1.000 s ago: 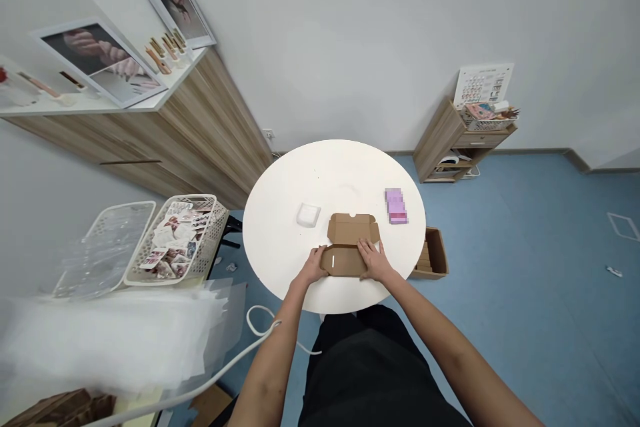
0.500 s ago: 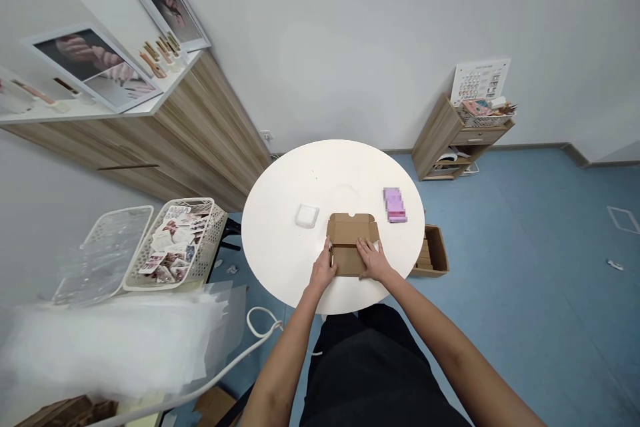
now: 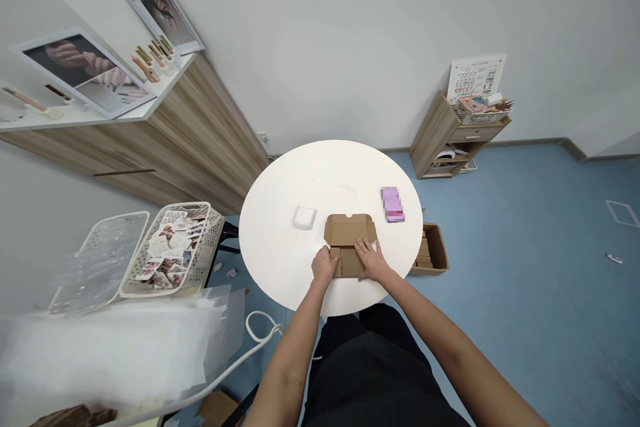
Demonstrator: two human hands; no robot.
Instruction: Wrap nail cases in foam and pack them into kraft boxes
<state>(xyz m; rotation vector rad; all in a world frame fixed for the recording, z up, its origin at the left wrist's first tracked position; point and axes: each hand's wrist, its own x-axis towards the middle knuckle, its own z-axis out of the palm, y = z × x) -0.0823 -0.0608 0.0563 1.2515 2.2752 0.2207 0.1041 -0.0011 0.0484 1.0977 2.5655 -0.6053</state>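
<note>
Now, near edge of table (image 3: 280, 267): L hand (image 3: 325, 265) curled on left end of cardboard box (image 3: 350, 235), fingers together, seems clamped on side flap. R hand (image 3: 371, 261) flat on right part, fingers apart, pressing, not gripping. Box approx. half formed, I judge: near walls folded up; lid w/ tabs lies open flat, not closed yet. Long axis left-right, parallel to near edge; lid points to far edge. Further: white pad (image 3: 305, 217) left of box, pink pack (image 3: 393, 204) toward right edge.

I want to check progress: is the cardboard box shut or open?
Open: the cardboard box has its lid flap lying flat on the table; left hand and right hand rest on its base.
</note>
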